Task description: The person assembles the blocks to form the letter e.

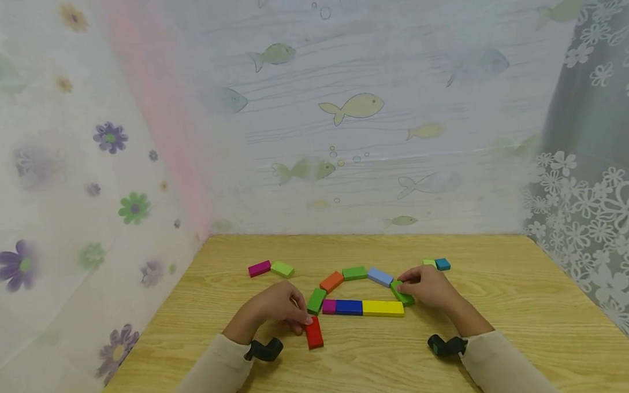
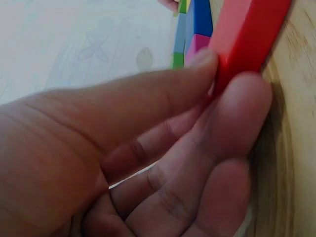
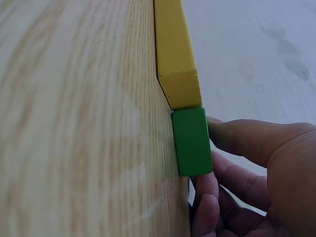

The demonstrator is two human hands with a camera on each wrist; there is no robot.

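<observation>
My left hand point(image 1: 277, 306) pinches a red block point(image 1: 314, 333) between thumb and fingers. In the left wrist view that red block point(image 2: 249, 34) rises from the fingertips. It lies just below a green block point(image 1: 316, 300), the left end of an arch. The arch continues with an orange block point(image 1: 331, 282), another green one point(image 1: 355, 273) and a light blue one point(image 1: 381, 276). At its right end my right hand point(image 1: 429, 286) holds a green block point(image 3: 192, 143) by its sides, against the end of a yellow block point(image 3: 175, 44). Magenta point(image 1: 329, 306) and blue point(image 1: 349, 307) blocks line up with the yellow.
Toward the back left of the wooden table point(image 1: 372, 365) lie a magenta block point(image 1: 259, 268) and a lime block point(image 1: 283, 269). Behind the right hand are another lime block point(image 1: 429, 262) and a teal one point(image 1: 442, 264). Printed curtains point(image 1: 355, 177) surround the table's back and sides.
</observation>
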